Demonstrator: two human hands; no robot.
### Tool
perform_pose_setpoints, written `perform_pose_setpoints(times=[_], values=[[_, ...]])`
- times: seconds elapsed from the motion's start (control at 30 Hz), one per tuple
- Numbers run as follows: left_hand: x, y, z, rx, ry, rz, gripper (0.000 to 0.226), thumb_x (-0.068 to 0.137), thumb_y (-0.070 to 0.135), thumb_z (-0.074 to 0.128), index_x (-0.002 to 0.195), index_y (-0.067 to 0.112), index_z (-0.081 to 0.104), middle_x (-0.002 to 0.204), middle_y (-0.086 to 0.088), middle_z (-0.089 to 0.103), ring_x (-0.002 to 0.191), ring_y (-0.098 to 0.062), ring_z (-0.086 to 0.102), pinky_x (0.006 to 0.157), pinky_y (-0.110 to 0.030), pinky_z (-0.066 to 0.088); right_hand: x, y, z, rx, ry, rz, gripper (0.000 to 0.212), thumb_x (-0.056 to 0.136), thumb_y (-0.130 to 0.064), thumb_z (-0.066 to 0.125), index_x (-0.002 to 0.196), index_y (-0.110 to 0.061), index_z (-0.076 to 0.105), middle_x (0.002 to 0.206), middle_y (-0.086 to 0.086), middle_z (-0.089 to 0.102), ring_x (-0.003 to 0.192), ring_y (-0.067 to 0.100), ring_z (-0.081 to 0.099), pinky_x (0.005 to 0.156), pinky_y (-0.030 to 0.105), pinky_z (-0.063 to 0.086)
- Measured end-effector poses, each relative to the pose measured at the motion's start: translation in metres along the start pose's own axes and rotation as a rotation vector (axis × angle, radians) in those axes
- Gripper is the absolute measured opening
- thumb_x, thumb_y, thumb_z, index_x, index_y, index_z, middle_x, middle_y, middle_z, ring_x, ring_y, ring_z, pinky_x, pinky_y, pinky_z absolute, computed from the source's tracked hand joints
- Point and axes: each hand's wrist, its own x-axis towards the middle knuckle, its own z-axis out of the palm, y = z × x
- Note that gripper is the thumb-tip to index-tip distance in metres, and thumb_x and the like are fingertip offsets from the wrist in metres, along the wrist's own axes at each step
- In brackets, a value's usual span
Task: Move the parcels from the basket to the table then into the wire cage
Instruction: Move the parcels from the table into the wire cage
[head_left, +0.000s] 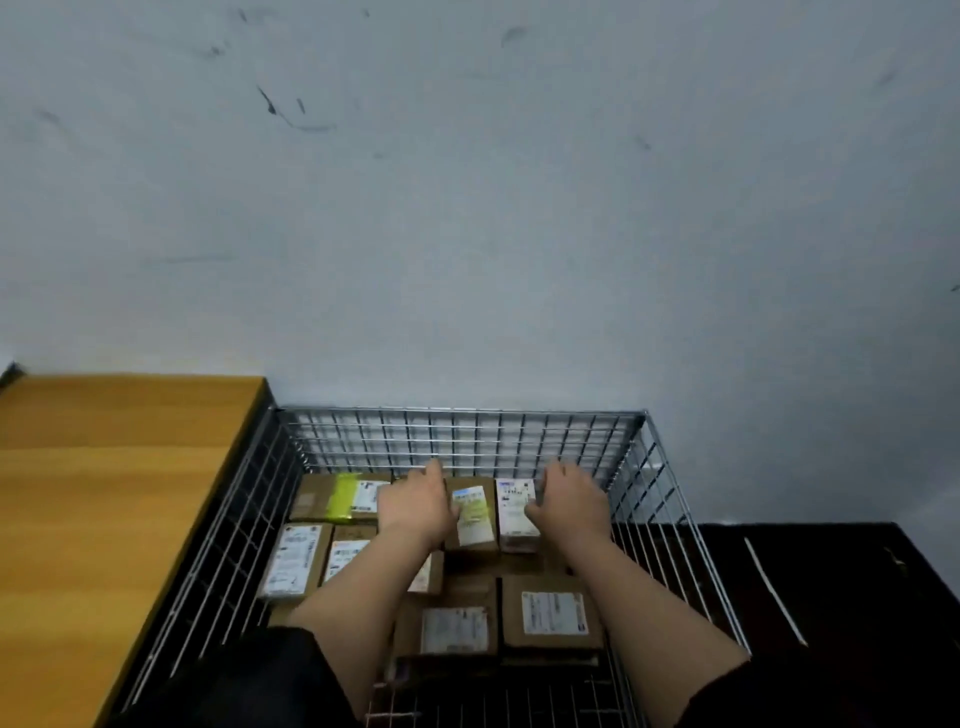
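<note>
Head view — wire cage, chrome mesh, set against a pale wall, a wooden table along its left side. Holds about nine cardboard parcels, flat on the floor of the cage, labels up.

Far row: parcel with yellow tape at left; parcel with green-and-white label in the middle; parcel with white label at right. The last two side by side and touching, long axes running away from the body toward the back mesh.

Left hand — palm down, just left of the green-labelled parcel, fingers reaching over the far edge of the row; fingertips hidden, so whether curled on anything cannot be told. Right hand — palm down at the right edge of the white-labelled parcel, thumb toward its label, fingers bent forward; actual grip cannot be told either, nothing seen lifted.

Key relation: the two middle parcels lie between the hands, left hand nearer the green label, right hand nearer the white one. Judged a settling or squaring of the pair into the far row.

Near rows: two white-labelled parcels at left, one partly under the left forearm; two brown boxes closest to the body. No basket in view. Dark floor to the right of the cage.
</note>
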Motion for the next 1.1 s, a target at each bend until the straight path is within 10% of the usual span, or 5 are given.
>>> perform_pose_setpoints(times=[0.67,1.1], values=[[-0.142,-0.063,-0.136,0.031,0.244,-0.271,0.045,0.094,0.043,0.04,0.128,0.014,0.041,0.123,-0.011,0.055,0.108,-0.028,0.058,0.079,-0.035,0.045,-0.083,-0.101,-0.13,-0.002,0.138,-0.336,0.047,0.091,-0.04,0.055,0.129,-0.014,0.048,0.131,0.007,0.05,0.122,0.027,0.047,0.094,0.037,0.043],[-0.236,-0.223,-0.142,-0.005,0.23,-0.476,0.042,0.096,0.042,0.039,0.125,0.013,0.041,0.114,-0.008,0.059,0.099,-0.027,0.06,0.069,-0.032,0.043,-0.15,-0.259,-0.104,-0.02,0.082,-0.527,0.046,0.09,-0.038,0.055,0.13,-0.014,0.048,0.13,0.008,0.051,0.12,0.027,0.049,0.094,0.038,0.047]])
